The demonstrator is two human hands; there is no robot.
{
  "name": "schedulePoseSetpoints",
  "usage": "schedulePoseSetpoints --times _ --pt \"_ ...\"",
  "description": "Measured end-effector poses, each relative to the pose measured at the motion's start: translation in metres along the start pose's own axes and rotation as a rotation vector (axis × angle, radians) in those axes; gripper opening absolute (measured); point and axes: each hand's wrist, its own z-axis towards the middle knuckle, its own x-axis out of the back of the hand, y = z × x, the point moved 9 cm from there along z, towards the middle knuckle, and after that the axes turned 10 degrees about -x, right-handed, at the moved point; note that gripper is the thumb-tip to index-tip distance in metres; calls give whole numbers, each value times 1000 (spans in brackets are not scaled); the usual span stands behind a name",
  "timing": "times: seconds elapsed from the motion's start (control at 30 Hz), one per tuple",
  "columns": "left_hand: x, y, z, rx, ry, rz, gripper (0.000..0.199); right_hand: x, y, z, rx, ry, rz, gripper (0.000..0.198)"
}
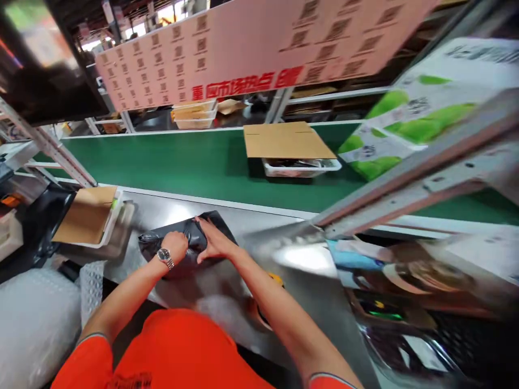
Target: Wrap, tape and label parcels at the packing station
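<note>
A black plastic mailer bag (217, 221), wrinkled and shiny, lies on the metal bench in front of me. My left hand (175, 246), with a metal watch at the wrist, is closed on the bag's bunched plastic toward its left end. On the right part of the bag rests my right hand (214, 240), its fingers stretched out and the thumb apart. What is inside the bag does not show. Below my right forearm, a small yellow item (276, 279) is partly hidden.
Beyond the metal bench (259, 227) runs a green conveyor belt (182, 156) bearing a white tray (300, 170) with cardboard over it. Another cardboard-topped tray (107, 229) stands left. Bubble wrap (38, 324) lies near left. A metal post (405, 173) slants across the right.
</note>
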Motion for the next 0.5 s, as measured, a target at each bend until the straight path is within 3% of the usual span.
schedulePoseSetpoints --times 0.1,0.2,0.27,0.4,0.47,0.5 --pt "-3 1 -4 9 -19 -11 36 -14 -2 -8 2 28 -128 124" --pt "-7 3 -4 6 -32 -23 36 -14 -2 -11 -36 25 -249 64" --pt "-8 4 -2 5 -32 -26 36 -17 -1 -10 -57 -8 -325 34" --pt "-2 5 0 10 -12 -20 34 -21 2 -5 -109 -23 -402 19" --pt "12 7 -13 -11 117 -23 35 -22 5 -4 -162 -8 -396 20" --pt "22 7 -27 -29 247 -30 51 -22 6 -5 -195 -6 -389 21"
